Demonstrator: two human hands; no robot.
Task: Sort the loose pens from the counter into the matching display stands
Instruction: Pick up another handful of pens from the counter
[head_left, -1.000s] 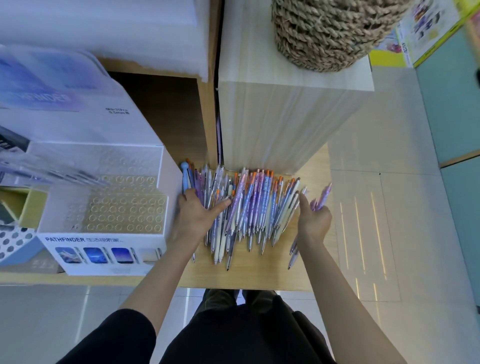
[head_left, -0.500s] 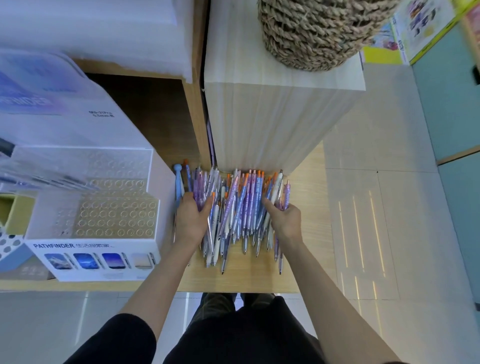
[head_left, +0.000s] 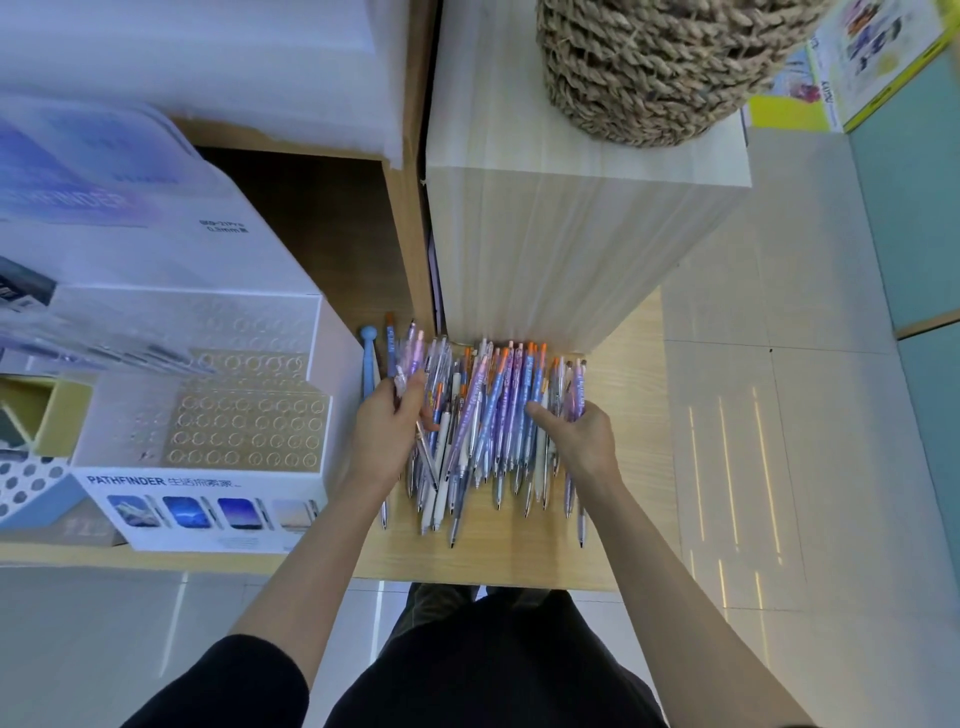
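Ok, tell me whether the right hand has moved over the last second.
Yes. The right hand slid left along the wooden block, from its right corner in against the pens.

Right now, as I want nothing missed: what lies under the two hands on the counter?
The loose pens lie under both: the left hand holds a few purple ones, the right hand cups the pile's right edge. The barrels beneath the palms are covered.
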